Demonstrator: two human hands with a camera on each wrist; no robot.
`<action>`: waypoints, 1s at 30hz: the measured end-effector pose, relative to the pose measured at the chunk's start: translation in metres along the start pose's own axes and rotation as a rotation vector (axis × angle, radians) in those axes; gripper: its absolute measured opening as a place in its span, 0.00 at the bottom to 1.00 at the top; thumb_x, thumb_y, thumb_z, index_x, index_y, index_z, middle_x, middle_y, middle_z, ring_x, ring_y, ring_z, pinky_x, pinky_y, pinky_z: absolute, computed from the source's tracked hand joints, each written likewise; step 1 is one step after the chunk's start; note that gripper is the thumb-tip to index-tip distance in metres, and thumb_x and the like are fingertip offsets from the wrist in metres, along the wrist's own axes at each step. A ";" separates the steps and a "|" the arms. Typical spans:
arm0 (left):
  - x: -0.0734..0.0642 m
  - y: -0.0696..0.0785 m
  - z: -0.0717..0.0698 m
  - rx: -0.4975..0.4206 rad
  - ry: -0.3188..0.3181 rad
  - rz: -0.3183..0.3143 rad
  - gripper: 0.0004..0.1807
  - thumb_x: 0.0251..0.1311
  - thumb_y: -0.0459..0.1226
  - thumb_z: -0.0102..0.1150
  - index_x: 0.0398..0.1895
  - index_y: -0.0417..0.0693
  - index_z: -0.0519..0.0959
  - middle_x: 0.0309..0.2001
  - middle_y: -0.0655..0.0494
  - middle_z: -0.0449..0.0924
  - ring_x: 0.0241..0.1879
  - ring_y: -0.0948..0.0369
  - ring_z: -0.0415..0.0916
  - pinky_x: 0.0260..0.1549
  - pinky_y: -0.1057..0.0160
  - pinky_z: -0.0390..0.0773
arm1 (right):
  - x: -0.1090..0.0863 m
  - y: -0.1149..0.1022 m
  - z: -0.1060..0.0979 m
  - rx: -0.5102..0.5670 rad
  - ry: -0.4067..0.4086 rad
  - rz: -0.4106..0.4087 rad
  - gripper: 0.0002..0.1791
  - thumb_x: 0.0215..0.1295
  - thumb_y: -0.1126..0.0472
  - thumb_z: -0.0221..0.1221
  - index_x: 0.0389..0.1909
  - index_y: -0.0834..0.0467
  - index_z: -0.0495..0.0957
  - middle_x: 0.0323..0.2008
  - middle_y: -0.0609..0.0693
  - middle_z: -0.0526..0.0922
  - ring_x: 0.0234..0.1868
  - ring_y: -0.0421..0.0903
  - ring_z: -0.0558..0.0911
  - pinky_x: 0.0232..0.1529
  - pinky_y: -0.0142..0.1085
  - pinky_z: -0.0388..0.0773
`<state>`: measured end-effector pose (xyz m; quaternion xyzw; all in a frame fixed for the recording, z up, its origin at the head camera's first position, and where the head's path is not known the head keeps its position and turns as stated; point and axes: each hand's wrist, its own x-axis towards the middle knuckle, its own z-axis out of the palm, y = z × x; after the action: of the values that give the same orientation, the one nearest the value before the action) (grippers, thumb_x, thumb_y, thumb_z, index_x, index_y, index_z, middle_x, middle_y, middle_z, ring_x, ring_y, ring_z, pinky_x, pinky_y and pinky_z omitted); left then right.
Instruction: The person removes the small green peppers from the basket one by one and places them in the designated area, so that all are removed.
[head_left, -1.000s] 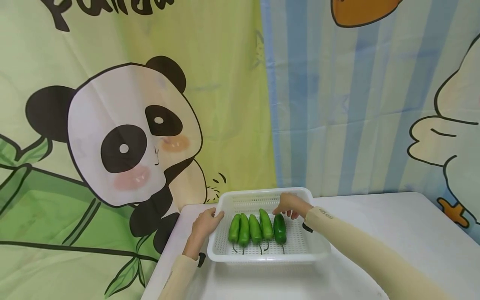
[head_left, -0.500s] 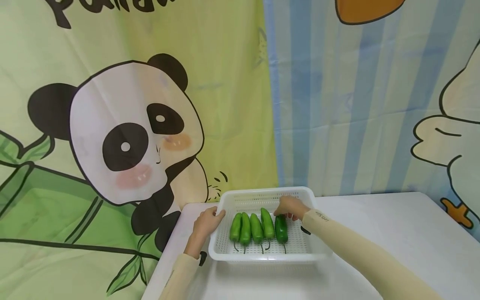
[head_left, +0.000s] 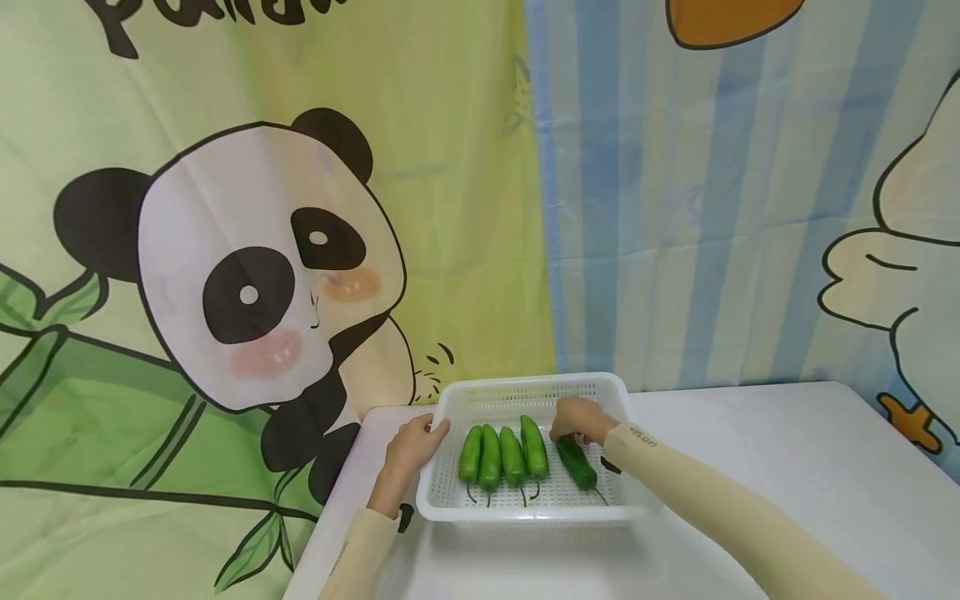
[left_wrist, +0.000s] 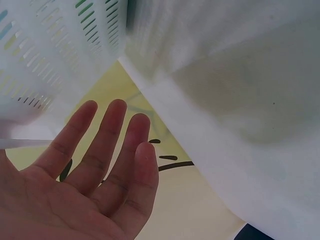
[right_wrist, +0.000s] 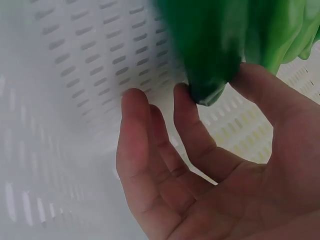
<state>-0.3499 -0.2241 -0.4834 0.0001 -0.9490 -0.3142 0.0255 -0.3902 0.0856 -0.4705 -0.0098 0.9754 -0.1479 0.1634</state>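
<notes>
A white plastic basket (head_left: 450,507) holds several light green peppers (head_left: 513,457) lying side by side, stems toward the viewer. To their right lies a darker green pepper (head_left: 577,463), slanted, its stem pointing front right. My right hand (head_left: 581,419) pinches its far tip between thumb and index finger; the other fingers are loosely bent in the right wrist view. My left hand (head_left: 411,454) is at the basket's left rim, its thumb over the edge. In the left wrist view, its fingers (left_wrist: 110,137) extend loosely outside the perforated wall, apart from it.
The basket stands on a white table (head_left: 720,467), near its back edge. Behind hangs a printed curtain (head_left: 465,208) with a panda and blue stripes. The table's left edge runs just left of the left arm.
The dark green pepper has turned from nearly straight to slanted, its stem end swinging right, with my right hand at its tip. My left hand and the lighter peppers stay put.
</notes>
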 end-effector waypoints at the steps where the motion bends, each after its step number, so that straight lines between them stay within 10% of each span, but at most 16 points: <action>1: 0.000 0.000 0.000 -0.004 0.000 0.004 0.29 0.70 0.57 0.51 0.60 0.47 0.79 0.45 0.46 0.86 0.22 0.62 0.81 0.23 0.62 0.79 | -0.001 0.001 -0.001 0.004 -0.004 0.006 0.14 0.57 0.52 0.70 0.28 0.56 0.77 0.28 0.55 0.84 0.27 0.52 0.86 0.19 0.36 0.75; 13: 0.000 0.000 0.000 -0.017 -0.005 -0.009 0.30 0.70 0.58 0.51 0.61 0.47 0.79 0.45 0.46 0.86 0.22 0.62 0.81 0.22 0.63 0.79 | -0.014 0.008 -0.018 0.179 -0.114 -0.046 0.13 0.58 0.51 0.67 0.29 0.58 0.80 0.33 0.58 0.84 0.39 0.58 0.88 0.42 0.47 0.86; 30: 0.001 -0.001 0.000 -0.044 -0.005 0.007 0.29 0.69 0.58 0.52 0.60 0.47 0.79 0.44 0.46 0.87 0.21 0.62 0.82 0.21 0.64 0.80 | -0.032 0.024 -0.061 0.418 -0.351 -0.119 0.22 0.62 0.42 0.64 0.44 0.55 0.84 0.49 0.58 0.84 0.52 0.60 0.86 0.46 0.52 0.85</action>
<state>-0.3507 -0.2253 -0.4841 -0.0046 -0.9419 -0.3349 0.0244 -0.3786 0.1282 -0.4123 -0.0587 0.8782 -0.3513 0.3192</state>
